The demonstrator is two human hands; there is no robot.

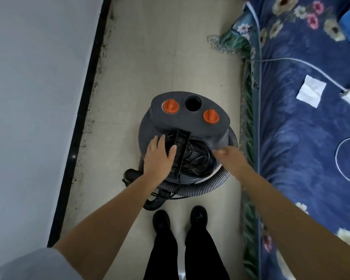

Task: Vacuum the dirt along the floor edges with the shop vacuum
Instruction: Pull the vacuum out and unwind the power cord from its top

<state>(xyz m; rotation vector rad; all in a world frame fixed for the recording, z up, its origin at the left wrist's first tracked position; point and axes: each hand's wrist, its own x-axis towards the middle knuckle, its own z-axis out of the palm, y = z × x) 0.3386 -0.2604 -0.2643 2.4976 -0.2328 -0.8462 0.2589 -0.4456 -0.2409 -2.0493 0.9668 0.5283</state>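
While blurred, right hand point(228, 156) unreadable; left hand point(160, 153), fingers straight, flat atop shop vacuum point(190, 118).

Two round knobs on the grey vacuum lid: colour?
Orange, both round knobs on the grey vacuum lid; clear in the head view.

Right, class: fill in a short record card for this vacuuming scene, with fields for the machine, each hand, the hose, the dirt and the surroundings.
machine: grey shop vacuum, two orange knobs on top
left hand: left hand on the black handle, thumb against it
right hand: right hand on the vacuum's right edge; grip blurred
hose: ribbed hose coiled around the base
dirt: dark specks along the black baseboard
right side: floral bed cover
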